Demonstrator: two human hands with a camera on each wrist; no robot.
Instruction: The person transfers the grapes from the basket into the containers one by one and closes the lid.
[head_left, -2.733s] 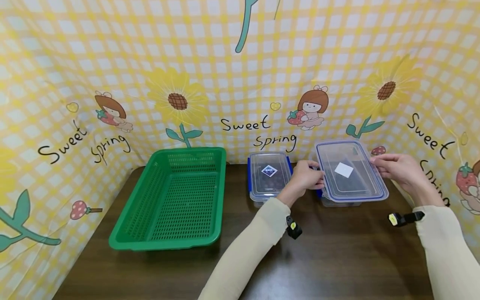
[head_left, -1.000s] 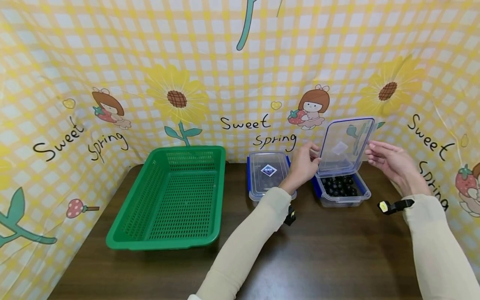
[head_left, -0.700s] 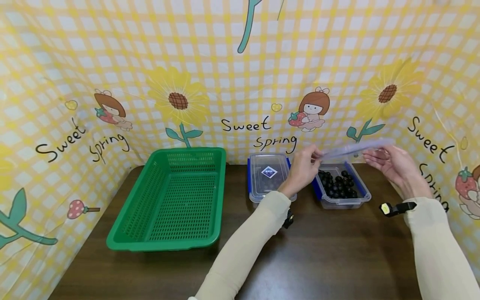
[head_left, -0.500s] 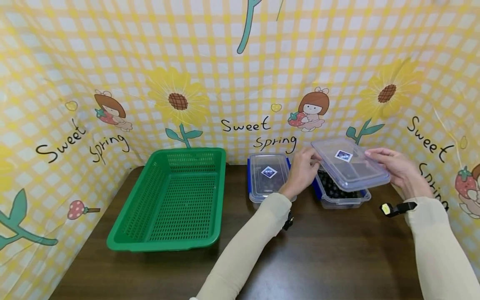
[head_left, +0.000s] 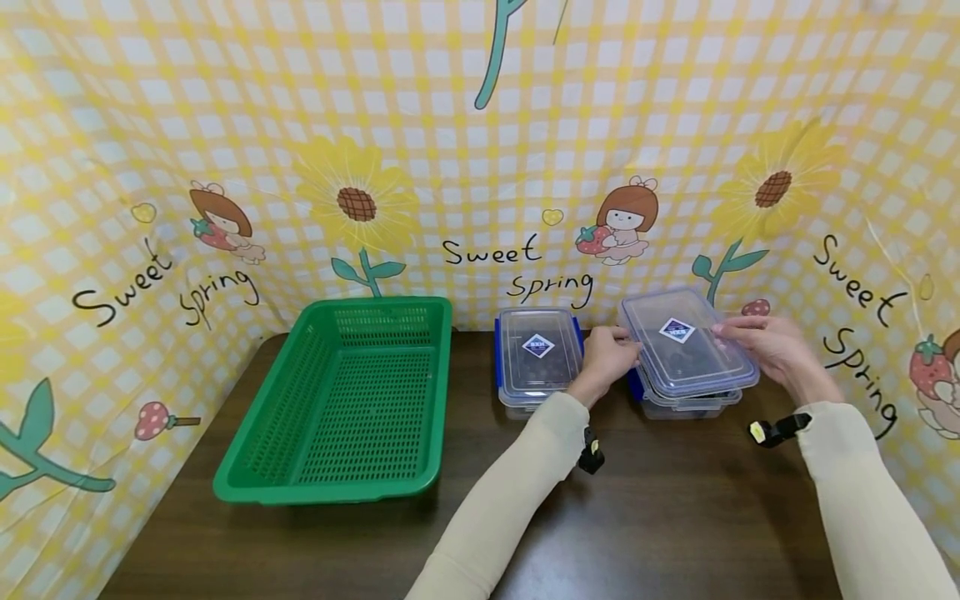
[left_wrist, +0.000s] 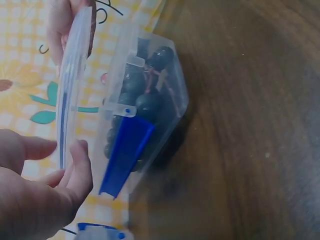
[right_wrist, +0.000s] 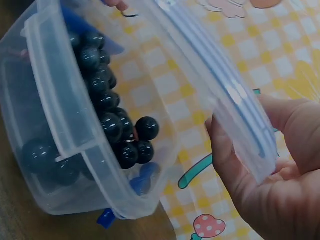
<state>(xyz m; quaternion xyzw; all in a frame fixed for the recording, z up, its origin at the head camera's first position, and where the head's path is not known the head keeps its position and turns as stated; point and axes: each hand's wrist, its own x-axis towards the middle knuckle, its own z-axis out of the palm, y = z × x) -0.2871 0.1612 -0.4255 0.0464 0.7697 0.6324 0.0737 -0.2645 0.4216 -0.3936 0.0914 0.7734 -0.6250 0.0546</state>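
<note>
A clear lid (head_left: 686, 346) with a blue seal and a diamond sticker is held a little above the right-hand plastic container (head_left: 678, 408). My left hand (head_left: 609, 360) pinches the lid's left edge between thumb and fingers, as the left wrist view shows. On the opposite edge, my right hand (head_left: 776, 350) pinches it too. Dark grapes (right_wrist: 107, 95) lie inside the container, visible through its wall in both wrist views. A blue side latch (left_wrist: 127, 155) hangs from the container's left side. From the head view, the lid covers most of the grapes.
A second lidded container (head_left: 538, 367) with blue latches stands just left of my left hand. Farther left is a large green basket (head_left: 431, 392) with slotted walls. Checked yellow cloth (head_left: 480, 167) rises behind and beside the brown table (head_left: 637, 517).
The lid was lifted upright off the grape container, then flipped over so its sticker faces up. It has now come down over the container, with both hands lowering along with it.
</note>
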